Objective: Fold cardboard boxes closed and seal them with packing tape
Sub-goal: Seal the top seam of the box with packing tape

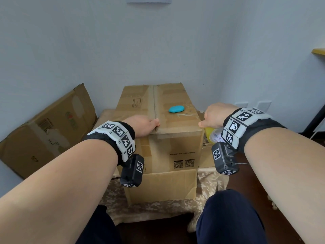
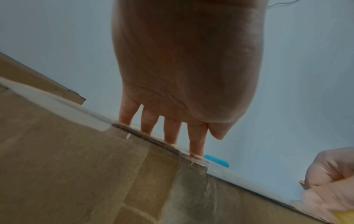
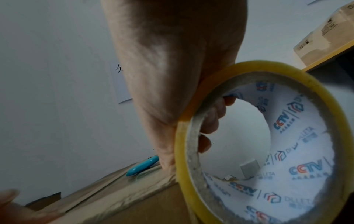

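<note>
Both bare forearms, each banded with a marker-printed wrist cuff, are seen reaching toward the cardboard box [image 1: 158, 124], which serves as landmark. Its flaps are folded shut, so no contents can be seen. The box stands on a patterned cloth [image 1: 209, 184] with its lower front flap hanging down.

Left hand [image 1: 144, 125]: laid flat on the box top at the near edge, just left of the centre seam. In the left wrist view the fingers [image 2: 172, 131] are seen straight, tips pressed on the glossy tape strip at the box edge. The grip is wide, nothing held.

Right hand [image 1: 215, 114]: at the near right corner of the box, thumb tip touching the top edge. The grip is closed on a packing tape roll [image 3: 268, 144], yellow-rimmed, with a printed white core; fingers [image 3: 212, 119] are hooked through the core, thumb outside. The roll is held just off the right side of the box, partly hidden behind the wrist in the head view.

A turquoise oval object [image 1: 176, 109] lies on the box top, right of the seam, beyond both hands.

A flattened carton [image 1: 47, 127] leans against the wall to the left of the box.
</note>
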